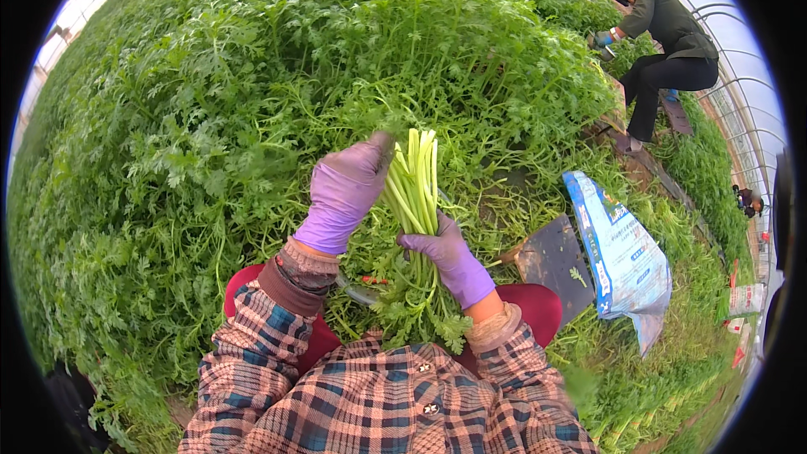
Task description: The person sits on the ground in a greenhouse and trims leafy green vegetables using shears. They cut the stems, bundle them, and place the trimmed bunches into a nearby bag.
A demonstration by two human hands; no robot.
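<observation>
A bunch of crown daisy greens (pixel 413 195) is gripped in my right hand (pixel 449 255), which wears a purple glove. Its pale cut stems point away from me, and the leafy tops (pixel 419 315) hang toward my lap. My left hand (pixel 353 192), gloved the same way, is bent beside the upper left of the stems. Its fingertips are blurred, so whether they pinch a stem or leaf cannot be told. Below the hands, a curved grey object (pixel 358 292) and a small red item (pixel 374 279) show partly among cut greens between my knees.
Dense standing greens (pixel 252 75) fill the front and left. To the right lie a dark board (pixel 558 265) and a blue-white printed plastic sack (pixel 624 258). A co-worker (pixel 668 38) bends at upper right; another person (pixel 749 200) is farther off. Bundled greens (pixel 656 410) lie lower right.
</observation>
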